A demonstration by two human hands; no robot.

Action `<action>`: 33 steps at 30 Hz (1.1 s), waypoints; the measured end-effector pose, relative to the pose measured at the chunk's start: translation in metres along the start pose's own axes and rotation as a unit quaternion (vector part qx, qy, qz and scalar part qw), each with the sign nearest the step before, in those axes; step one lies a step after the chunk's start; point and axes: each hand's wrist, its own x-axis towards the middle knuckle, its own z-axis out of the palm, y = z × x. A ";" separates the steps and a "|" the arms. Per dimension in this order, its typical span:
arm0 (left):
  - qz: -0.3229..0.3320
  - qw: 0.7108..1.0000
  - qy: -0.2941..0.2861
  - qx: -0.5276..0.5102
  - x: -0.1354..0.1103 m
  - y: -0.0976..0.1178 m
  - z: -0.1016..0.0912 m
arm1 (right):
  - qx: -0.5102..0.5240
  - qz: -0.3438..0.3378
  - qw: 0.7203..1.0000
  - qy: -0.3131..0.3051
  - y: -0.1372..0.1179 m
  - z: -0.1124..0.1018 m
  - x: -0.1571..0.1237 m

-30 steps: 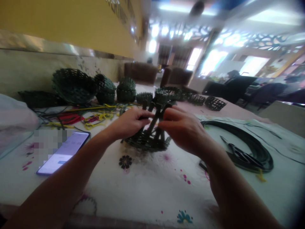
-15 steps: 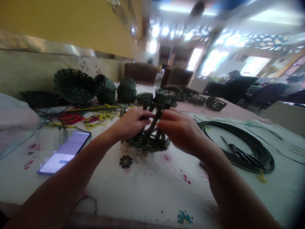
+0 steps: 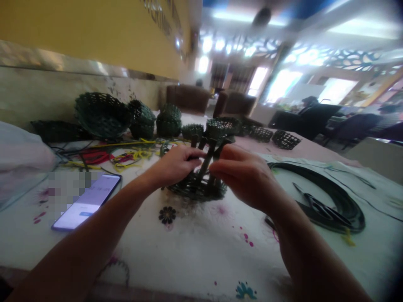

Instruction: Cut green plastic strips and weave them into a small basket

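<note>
A partly woven dark green basket rests on the patterned tablecloth in front of me, with several flat strips standing up from its woven base. My left hand is at the basket's left side, thumb and fingers pinched on a dark strip. On the right side, my right hand has its fingers curled together at another upright strip; the fingertips are partly hidden by the hand itself. One upright strip stands in the gap between both hands.
A phone lies left of my left forearm. To the right, scissors lie on a coil of dark strip. Finished-looking baskets line the back, beside yellow and red strips. A pale bag sits far left.
My right hand has shifted slightly right and down, its wrist turning a little. My left hand keeps its pinch by the basket. The whole view has drifted slightly.
</note>
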 end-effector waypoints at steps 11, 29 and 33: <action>0.007 1.000 -0.002 0.006 0.000 0.001 0.000 | -0.097 -0.044 0.994 -0.004 -0.006 0.013 0.002; 0.006 1.000 -0.007 -0.006 0.000 0.001 0.000 | -0.106 -0.084 0.991 -0.003 -0.007 0.011 0.001; 0.014 1.000 -0.003 -0.006 0.000 0.000 0.001 | -0.140 -0.102 0.985 -0.018 -0.008 0.010 0.000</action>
